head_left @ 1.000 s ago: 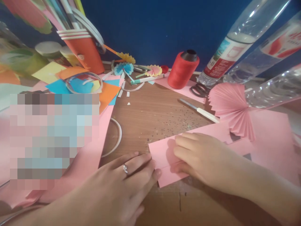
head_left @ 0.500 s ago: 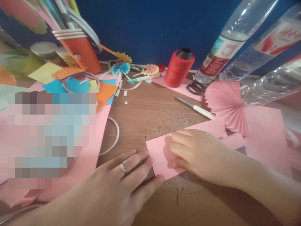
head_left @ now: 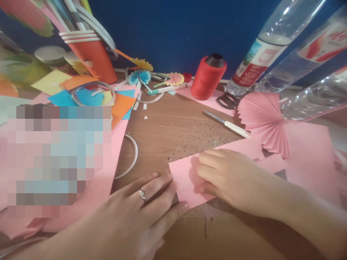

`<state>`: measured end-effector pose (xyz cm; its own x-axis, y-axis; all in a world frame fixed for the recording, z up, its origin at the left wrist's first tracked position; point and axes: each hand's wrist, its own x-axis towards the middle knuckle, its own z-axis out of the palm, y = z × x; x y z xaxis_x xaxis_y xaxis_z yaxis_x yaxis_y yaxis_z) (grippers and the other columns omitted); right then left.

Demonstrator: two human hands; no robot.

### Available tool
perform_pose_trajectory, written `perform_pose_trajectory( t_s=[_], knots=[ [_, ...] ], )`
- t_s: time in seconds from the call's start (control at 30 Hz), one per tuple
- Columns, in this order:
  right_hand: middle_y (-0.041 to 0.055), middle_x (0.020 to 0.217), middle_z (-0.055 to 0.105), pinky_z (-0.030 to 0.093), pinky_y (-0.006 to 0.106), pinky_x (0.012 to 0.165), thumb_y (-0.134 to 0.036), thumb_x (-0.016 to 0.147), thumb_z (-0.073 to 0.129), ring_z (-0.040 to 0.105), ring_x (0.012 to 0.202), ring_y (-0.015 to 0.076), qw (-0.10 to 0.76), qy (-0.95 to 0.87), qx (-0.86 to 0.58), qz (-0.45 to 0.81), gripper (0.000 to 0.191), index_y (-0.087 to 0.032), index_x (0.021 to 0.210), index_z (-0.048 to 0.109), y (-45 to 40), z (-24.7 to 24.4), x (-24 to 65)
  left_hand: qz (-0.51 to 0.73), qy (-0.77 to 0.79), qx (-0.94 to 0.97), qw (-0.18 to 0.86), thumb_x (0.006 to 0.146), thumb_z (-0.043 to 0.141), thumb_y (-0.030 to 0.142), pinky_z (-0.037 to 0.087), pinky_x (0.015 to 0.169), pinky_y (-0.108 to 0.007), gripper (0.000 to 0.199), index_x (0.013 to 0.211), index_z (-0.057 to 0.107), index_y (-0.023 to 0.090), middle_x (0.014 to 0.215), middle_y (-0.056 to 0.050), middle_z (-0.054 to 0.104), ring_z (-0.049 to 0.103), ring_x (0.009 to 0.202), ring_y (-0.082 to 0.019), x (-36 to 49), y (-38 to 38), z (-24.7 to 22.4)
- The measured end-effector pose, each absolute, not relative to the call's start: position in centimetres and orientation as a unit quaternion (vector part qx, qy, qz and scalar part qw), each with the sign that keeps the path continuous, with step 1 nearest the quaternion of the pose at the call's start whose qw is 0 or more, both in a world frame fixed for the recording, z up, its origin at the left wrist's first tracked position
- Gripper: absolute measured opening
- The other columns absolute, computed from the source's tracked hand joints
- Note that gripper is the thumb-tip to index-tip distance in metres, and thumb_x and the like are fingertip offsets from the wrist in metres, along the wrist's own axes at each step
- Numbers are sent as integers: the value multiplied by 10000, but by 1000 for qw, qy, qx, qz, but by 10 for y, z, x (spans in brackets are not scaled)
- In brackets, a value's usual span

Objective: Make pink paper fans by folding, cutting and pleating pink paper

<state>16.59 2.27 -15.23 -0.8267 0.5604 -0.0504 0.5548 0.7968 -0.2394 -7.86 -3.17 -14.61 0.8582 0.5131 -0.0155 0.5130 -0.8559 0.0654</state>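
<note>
A pink paper strip (head_left: 187,177) lies slantwise on the brown table, with a crease line along it. My left hand (head_left: 146,202), with a ring on one finger, rests flat at the strip's left end, fingers spread, fingertips on or beside its edge. My right hand (head_left: 230,177) lies on the strip farther right. Its fingers are curled and pressed together on the paper; whether they pinch it is hidden beneath them. Right of the strip, a pleated pink paper fan (head_left: 267,119) overlaps a larger pink sheet (head_left: 309,155).
A white-handled knife (head_left: 235,128) lies behind the strip. Farther back stand a red thread spool (head_left: 208,77), black scissors (head_left: 227,100), clear bottles (head_left: 252,65) and an orange cup (head_left: 94,57). Coloured papers (head_left: 121,106) and a white loop (head_left: 135,155) are at left.
</note>
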Motion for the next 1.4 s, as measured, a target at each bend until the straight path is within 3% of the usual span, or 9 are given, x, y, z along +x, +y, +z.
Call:
perform_pose_trajectory(
  t_s=[0.3, 0.43, 0.57, 0.7, 0.83, 0.97, 1.2, 1.3, 1.4],
  knots=[
    [16, 795, 547, 296, 313, 626, -340, 912, 509, 459, 709, 189, -8, -945, -300, 132, 183, -196, 821, 575, 24, -152, 165, -15, 279, 959, 53, 885, 500, 340, 355, 992, -385, 335, 1208, 569, 281, 1272, 14, 561, 451, 1194, -235, -83, -35, -146],
    [12, 807, 554, 291, 307, 619, -325, 911, 514, 455, 692, 174, -11, -941, -303, 148, 168, -194, 841, 593, 25, -151, 164, 9, 276, 960, 41, 909, 449, 260, 90, 1138, -323, 319, 1203, 573, 279, 1291, 99, 530, 417, 1213, -169, -82, -38, -148],
    [21, 810, 563, 288, 315, 622, -336, 923, 492, 463, 706, 182, -7, -946, -286, 149, 215, -184, 817, 602, 28, -149, 163, 25, 246, 969, 13, 880, 476, 256, -25, 1149, -354, 424, 1296, 502, 182, 1367, 10, 490, 387, 1237, -193, -84, -42, -152],
    [21, 789, 568, 296, 306, 625, -335, 920, 498, 466, 698, 180, -19, -945, -286, 156, 230, -180, 794, 612, 31, -147, 162, -2, 255, 967, 16, 867, 484, 277, 72, 1141, -379, 516, 1373, 409, 210, 1434, 1, 416, 364, 1279, -206, -86, -44, -152],
    [23, 791, 575, 308, 294, 626, -342, 915, 508, 480, 710, 177, -20, -947, -284, 149, 226, -178, 813, 626, 31, -145, 163, 1, 234, 972, -12, 877, 472, 270, 221, 1080, -382, 479, 1347, 448, 181, 1392, -33, 471, 416, 1241, -225, -82, -47, -150],
    [37, 804, 585, 326, 291, 632, -327, 919, 502, 503, 724, 177, -26, -948, -282, 145, 235, -159, 838, 646, 32, -143, 162, 9, 242, 970, -23, 880, 469, 272, 253, 1059, -362, 441, 1308, 496, 171, 1390, -45, 469, 449, 1204, -222, -74, -51, -151],
    [31, 811, 598, 358, 276, 641, -342, 896, 537, 534, 724, 165, -16, -931, -312, 189, 235, -141, 805, 619, 32, -138, 160, 4, 241, 969, -57, 836, 426, 61, 398, 898, -414, 373, 1154, 619, 88, 1173, -132, 618, 572, 978, -273, -64, -44, -142],
    [33, 838, 614, 354, 266, 612, -354, 888, 544, 549, 714, 162, -2, -921, -335, 197, 228, -146, 822, 612, 27, -136, 160, 13, 257, 963, -82, 845, 405, 61, 431, 818, -422, 338, 1036, 683, 74, 1041, -146, 670, 599, 888, -285, -66, -39, -137],
    [22, 819, 635, 329, 264, 569, -345, 885, 540, 573, 701, 167, 7, -915, -359, 184, 201, -168, 833, 620, 19, -133, 158, 32, 275, 955, -103, 862, 405, 105, 403, 862, -439, 329, 977, 711, 64, 1007, -155, 684, 597, 898, -296, -74, -39, -136]
  ],
)
